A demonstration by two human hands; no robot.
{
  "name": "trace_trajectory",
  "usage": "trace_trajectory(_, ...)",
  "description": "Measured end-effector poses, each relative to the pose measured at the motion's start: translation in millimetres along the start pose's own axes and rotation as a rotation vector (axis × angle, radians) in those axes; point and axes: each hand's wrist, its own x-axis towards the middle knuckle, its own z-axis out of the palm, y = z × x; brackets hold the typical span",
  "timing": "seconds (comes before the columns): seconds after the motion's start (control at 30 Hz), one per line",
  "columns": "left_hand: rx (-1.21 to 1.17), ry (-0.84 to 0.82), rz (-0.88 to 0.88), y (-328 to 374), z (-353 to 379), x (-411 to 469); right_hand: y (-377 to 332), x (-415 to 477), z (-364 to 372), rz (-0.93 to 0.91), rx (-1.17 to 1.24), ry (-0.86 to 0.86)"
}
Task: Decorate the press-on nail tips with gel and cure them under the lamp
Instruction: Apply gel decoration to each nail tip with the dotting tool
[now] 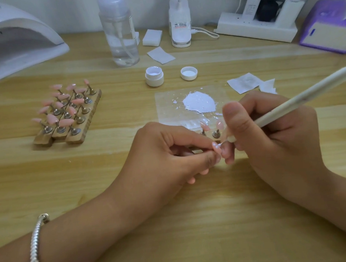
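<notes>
My left hand (167, 151) pinches a pink nail tip (216, 148) between thumb and forefinger at the table's middle. White gel marks show on that tip. My right hand (269, 137) grips a white brush pen (299, 96), and its tip touches the held nail. Just behind my fingers a small wooden stand (209, 135) carries two more pink tips, partly hidden. A clear sheet (167, 111) holds a blob of white gel (199, 103). At the left, wooden strips (86, 120) carry several pink tips on metal pegs. The white curing lamp (16, 39) sits at the far left.
An open white gel jar (154, 76) and its lid (189, 73) stand behind the sheet. A clear pump bottle (119, 32), white pads (152, 38), wipes (244, 83), a power strip (257, 27) and a purple box (329, 26) line the back.
</notes>
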Motion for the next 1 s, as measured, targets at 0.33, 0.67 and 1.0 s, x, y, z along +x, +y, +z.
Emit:
trace_trajectory(0.33,-0.019,0.038,0.01,-3.6,1.0,0.0,-14.2,23.4,-14.2,0.04,0.154,0.215)
trace_trajectory(0.67,-0.027,0.023,-0.005,-2.6,1.3,-0.4,9.1,110.1,-28.2,0.273,-0.272,-0.221)
trace_trajectory(1.0,-0.036,0.03,-0.011,-2.0,1.4,0.7,20.6,126.3,-1.8,0.221,-0.479,-0.364)
